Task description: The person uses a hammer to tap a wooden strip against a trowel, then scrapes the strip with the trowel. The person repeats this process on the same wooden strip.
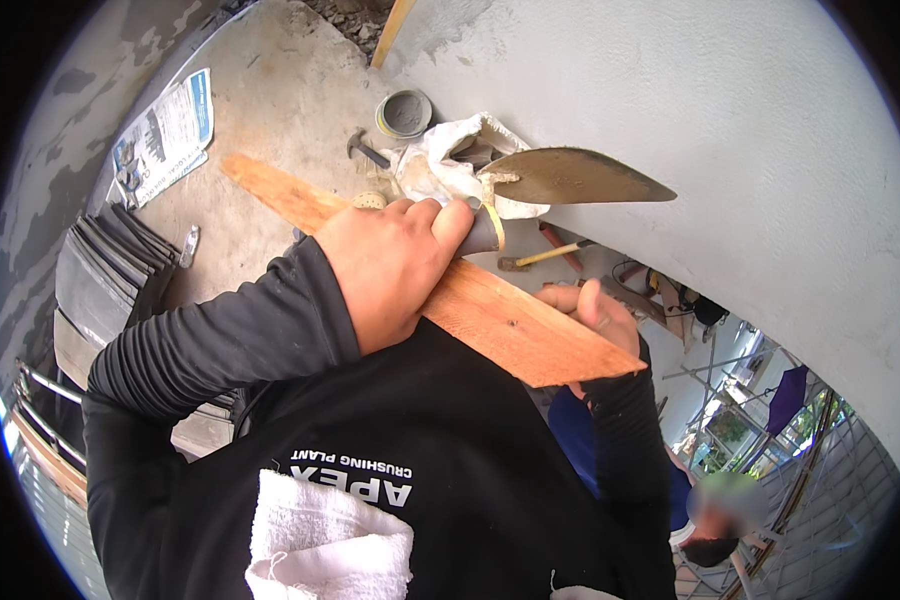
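My left hand is closed around the dark handle of a pointed trowel. Its grey blade reaches out to the right. A long, flat wooden board slants across in front of my chest, passing under my left hand; whether those fingers grip it too is hidden. At the board's right end, my right hand is behind it with thumb and fingers curled at the upper edge, the palm partly covered by the wood.
Beyond my hands are a bucket of grey material, a hammer and a white sack. A yellow-handled tool lies on the floor. Stacked dark sheets stand at left, a pale wall at right. Another person is at lower right.
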The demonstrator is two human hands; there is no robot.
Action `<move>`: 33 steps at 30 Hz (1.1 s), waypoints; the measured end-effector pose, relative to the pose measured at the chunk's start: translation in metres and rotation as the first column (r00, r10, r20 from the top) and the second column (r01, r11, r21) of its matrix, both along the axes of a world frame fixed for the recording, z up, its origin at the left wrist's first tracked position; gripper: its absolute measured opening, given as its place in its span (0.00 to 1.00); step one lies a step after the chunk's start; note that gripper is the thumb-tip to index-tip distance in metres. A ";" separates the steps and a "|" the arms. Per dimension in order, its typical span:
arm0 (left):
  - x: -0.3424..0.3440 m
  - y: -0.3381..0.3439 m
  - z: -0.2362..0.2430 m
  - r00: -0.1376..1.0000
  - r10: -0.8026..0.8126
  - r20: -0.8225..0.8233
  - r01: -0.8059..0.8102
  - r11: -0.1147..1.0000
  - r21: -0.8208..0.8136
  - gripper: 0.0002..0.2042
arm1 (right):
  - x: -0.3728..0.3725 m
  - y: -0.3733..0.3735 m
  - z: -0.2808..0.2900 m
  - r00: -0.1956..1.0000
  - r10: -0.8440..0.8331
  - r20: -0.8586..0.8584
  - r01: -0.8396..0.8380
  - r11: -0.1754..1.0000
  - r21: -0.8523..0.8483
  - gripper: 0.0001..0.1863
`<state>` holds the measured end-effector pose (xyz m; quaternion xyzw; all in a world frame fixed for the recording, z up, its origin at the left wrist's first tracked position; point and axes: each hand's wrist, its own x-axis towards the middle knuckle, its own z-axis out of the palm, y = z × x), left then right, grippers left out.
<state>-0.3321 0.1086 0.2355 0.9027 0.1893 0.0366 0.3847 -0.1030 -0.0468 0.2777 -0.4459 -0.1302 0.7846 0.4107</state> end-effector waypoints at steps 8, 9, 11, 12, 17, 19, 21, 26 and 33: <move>-0.007 0.010 -0.008 1.000 -0.003 -0.012 0.000 0.967 -0.254 0.20 | -0.030 -0.004 -0.030 0.986 -0.164 -0.016 0.163 0.953 0.255 0.22; -0.009 0.009 -0.010 1.000 -0.006 -0.009 0.004 0.963 -0.271 0.20 | -0.033 -0.002 -0.032 0.991 -0.132 0.025 0.124 0.971 0.202 0.21; -0.012 0.010 -0.015 0.999 -0.041 -0.008 0.036 0.951 -0.307 0.20 | -0.039 0.002 -0.033 0.994 -0.086 0.072 0.069 0.976 0.205 0.17; -0.013 0.010 -0.017 0.998 -0.060 -0.011 0.053 0.943 -0.328 0.20 | -0.042 0.004 -0.035 0.990 -0.085 0.110 0.061 0.977 0.205 0.16; -0.010 0.004 -0.021 0.995 -0.040 -0.092 0.017 0.969 -0.246 0.20 | -0.043 0.006 -0.031 0.944 -0.125 0.305 0.071 0.981 0.183 0.10; -0.008 0.001 -0.020 0.989 -0.031 -0.142 0.004 0.983 -0.181 0.21 | -0.037 0.003 -0.024 0.939 -0.137 0.315 0.096 0.985 0.142 0.07; -0.009 -0.003 -0.018 0.978 -0.024 -0.207 -0.002 0.992 -0.123 0.21 | -0.035 0.000 -0.019 0.923 -0.124 0.365 0.086 0.989 0.119 0.05; -0.014 -0.005 -0.015 0.994 0.041 -0.102 -0.051 0.993 -0.103 0.21 | -0.045 0.001 -0.024 0.757 -0.087 0.648 -0.119 0.956 0.267 0.04; -0.018 -0.003 -0.012 0.988 0.032 -0.150 -0.048 0.994 -0.101 0.21 | -0.039 0.000 -0.013 0.632 -0.011 0.775 -0.263 0.938 0.228 0.05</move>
